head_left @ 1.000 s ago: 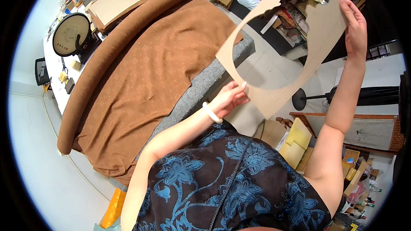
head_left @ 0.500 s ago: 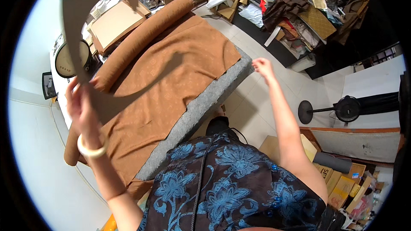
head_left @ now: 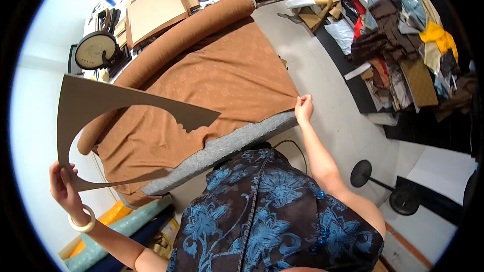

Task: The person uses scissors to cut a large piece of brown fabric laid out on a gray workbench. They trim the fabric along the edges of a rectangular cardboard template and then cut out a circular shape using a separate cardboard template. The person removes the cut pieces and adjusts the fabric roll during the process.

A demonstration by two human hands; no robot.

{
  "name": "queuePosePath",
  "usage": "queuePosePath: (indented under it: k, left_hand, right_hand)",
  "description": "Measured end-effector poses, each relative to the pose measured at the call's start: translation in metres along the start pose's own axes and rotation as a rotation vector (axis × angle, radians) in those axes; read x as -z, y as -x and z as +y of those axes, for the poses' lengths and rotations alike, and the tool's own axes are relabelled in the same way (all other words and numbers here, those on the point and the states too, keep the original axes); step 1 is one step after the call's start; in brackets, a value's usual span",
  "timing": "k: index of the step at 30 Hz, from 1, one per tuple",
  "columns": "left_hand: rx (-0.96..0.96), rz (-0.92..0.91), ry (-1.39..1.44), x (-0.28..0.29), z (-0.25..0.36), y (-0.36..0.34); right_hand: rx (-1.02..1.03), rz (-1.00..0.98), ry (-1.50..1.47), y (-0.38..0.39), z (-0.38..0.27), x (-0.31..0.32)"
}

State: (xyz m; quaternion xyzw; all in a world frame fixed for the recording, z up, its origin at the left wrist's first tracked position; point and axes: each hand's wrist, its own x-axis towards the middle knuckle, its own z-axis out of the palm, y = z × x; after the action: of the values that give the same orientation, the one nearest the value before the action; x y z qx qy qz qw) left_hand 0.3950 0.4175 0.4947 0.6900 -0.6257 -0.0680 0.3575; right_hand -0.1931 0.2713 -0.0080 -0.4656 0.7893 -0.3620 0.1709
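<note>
My left hand (head_left: 64, 186) is closed on the lower left edge of a thin grey-brown card piece (head_left: 96, 95) with a large rounded cut-out. The card is held up at the left and hides part of the cloth behind it. At the table's right corner, the fingers of my right hand (head_left: 304, 108) pinch the corner of a brown patterned fabric (head_left: 227, 65). This fabric spreads from a thick fabric roll (head_left: 181, 38) and lies wrinkled at the left, smoother toward my right hand. Along the near side, a strip of grey felt table covering (head_left: 232, 141) shows beyond the fabric edge.
Behind the roll are cardboard sheets (head_left: 156, 10) and a round black-rimmed device (head_left: 95, 50). Scraps and bags heap (head_left: 388, 40) at the far right. A standing fan (head_left: 403, 199) is at the right. Rolled materials (head_left: 121, 231) lie low at the left.
My right hand has taken hold of the fabric corner, which now reaches the table's right corner. My left hand has moved left and down with the card. The whole view has shifted.
</note>
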Motion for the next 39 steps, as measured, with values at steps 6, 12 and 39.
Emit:
queuePosePath:
  k: [6, 12, 39]
  left_hand:
    - [0.186, -0.036, 0.031, -0.021, 0.003, 0.0]
    - [0.179, -0.069, 0.008, -0.029, 0.021, -0.011]
    - [0.193, -0.153, 0.174, 0.005, -0.078, 0.008]
  right_hand:
    - [0.604, 0.041, 0.182, -0.01, -0.075, 0.009]
    - [1.231, -0.992, -0.031, 0.107, -0.146, -0.085]
    - [1.09, -1.488, -0.202, 0.209, -0.18, -0.119]
